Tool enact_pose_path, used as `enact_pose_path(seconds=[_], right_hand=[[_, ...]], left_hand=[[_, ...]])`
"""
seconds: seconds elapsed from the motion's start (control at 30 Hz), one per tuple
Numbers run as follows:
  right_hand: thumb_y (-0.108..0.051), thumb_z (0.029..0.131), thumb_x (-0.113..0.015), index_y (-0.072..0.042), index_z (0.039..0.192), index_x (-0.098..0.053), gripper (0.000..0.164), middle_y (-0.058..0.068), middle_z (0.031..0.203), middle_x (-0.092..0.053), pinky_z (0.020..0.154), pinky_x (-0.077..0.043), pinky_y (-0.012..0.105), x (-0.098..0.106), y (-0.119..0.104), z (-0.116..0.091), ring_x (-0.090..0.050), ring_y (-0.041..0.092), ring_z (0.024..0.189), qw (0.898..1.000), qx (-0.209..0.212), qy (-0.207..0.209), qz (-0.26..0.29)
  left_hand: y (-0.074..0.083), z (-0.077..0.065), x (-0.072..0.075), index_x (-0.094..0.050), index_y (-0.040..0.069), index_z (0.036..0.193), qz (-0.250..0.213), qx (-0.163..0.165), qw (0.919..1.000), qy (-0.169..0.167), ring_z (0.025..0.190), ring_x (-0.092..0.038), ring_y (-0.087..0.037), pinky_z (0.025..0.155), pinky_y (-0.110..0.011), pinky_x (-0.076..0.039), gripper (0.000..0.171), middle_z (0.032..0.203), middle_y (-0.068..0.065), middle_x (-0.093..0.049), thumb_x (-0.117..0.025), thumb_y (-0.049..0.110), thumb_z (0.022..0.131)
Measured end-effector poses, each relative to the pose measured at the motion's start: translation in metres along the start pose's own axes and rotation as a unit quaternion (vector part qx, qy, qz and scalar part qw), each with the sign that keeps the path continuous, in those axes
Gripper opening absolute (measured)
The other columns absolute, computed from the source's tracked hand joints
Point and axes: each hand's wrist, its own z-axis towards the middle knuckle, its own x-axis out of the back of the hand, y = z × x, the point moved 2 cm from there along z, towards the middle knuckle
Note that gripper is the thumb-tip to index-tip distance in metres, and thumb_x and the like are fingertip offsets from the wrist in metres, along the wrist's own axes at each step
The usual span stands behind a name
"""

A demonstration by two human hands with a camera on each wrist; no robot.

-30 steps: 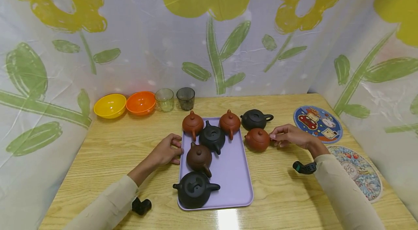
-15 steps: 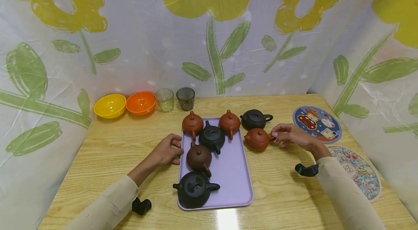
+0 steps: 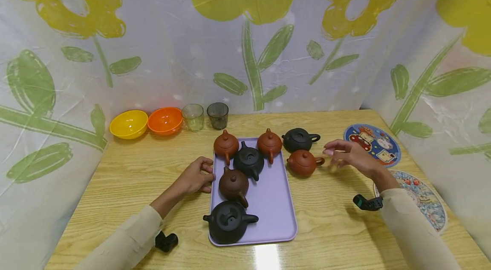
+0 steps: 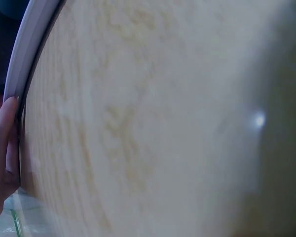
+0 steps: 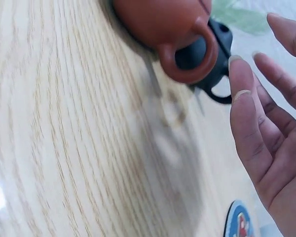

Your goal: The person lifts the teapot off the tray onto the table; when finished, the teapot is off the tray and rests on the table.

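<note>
The left hand (image 3: 194, 175) touches the tray (image 3: 273, 214) along its edge; whether it pinches is unclear. The right hand (image 3: 352, 157) hangs loose, apart from the red teapot (image 3: 302, 164) on the desk (image 3: 330, 227); only the right wrist view shows the palm (image 5: 288, 175).

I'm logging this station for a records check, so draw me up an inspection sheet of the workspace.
Surface: wood-grain table, with a glare spot near the front.
Job's things: five teapots on the lilac tray; one red teapot and one black teapot right of it.
Clutter: yellow bowl, orange bowl and two glasses at back left; two round mats at right.
Hands: left hand touches the tray's left rim; right hand is clear of that red teapot's handle.
Cables: nothing seen.
Surroundings: flower-print curtain behind and at both sides.
</note>
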Motion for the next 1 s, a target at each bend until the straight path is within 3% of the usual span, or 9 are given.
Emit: enact_pose_path(seconds=[0.27,0.57,0.73,1.0], right_hand=[[-0.031,0.101,-0.060,-0.001,0.136,-0.054,0.046,0.021,0.129,-0.063,0.077,-0.058,0.045,-0.010,-0.022,-0.015,-0.063,0.039,0.097,0.999,0.035,-0.015,-0.003],[-0.014,0.101,-0.059,0.001,0.128,-0.058,0.032,0.020,0.123,-0.064,0.067,-0.058,0.038,-0.039,-0.052,-0.025,-0.067,0.025,0.083,0.990,0.121,-0.069,0.006],[-0.011,0.098,-0.063,0.000,0.124,-0.062,0.029,0.026,0.115,-0.064,0.060,-0.057,0.035,-0.061,-0.064,-0.028,-0.065,0.023,0.077,0.986,0.140,-0.094,0.016],[-0.011,0.095,-0.067,-0.004,0.120,-0.064,0.027,0.025,0.114,-0.064,0.072,-0.059,0.032,-0.105,-0.077,-0.032,-0.067,0.020,0.083,0.975,0.156,-0.155,0.006]], left_hand=[[-0.001,0.001,0.000,-0.040,-0.002,0.138,0.007,0.001,1.0000,0.003,0.087,-0.062,-0.020,0.062,-0.039,-0.063,0.050,0.118,-0.019,-0.049,-0.063,0.002,0.094],[0.001,0.000,-0.001,-0.042,-0.002,0.137,0.014,0.004,0.9998,0.010,0.085,-0.062,-0.020,0.062,-0.039,-0.063,0.050,0.118,-0.020,-0.050,-0.064,0.001,0.093],[0.000,0.000,-0.001,-0.042,-0.003,0.136,0.014,-0.001,0.9998,0.011,0.084,-0.063,-0.020,0.062,-0.038,-0.063,0.049,0.117,-0.020,-0.051,-0.064,0.000,0.093],[-0.001,0.001,0.000,-0.042,-0.003,0.136,0.006,0.000,0.9999,0.010,0.087,-0.063,-0.021,0.062,-0.037,-0.063,0.048,0.117,-0.020,-0.050,-0.062,-0.001,0.092]])
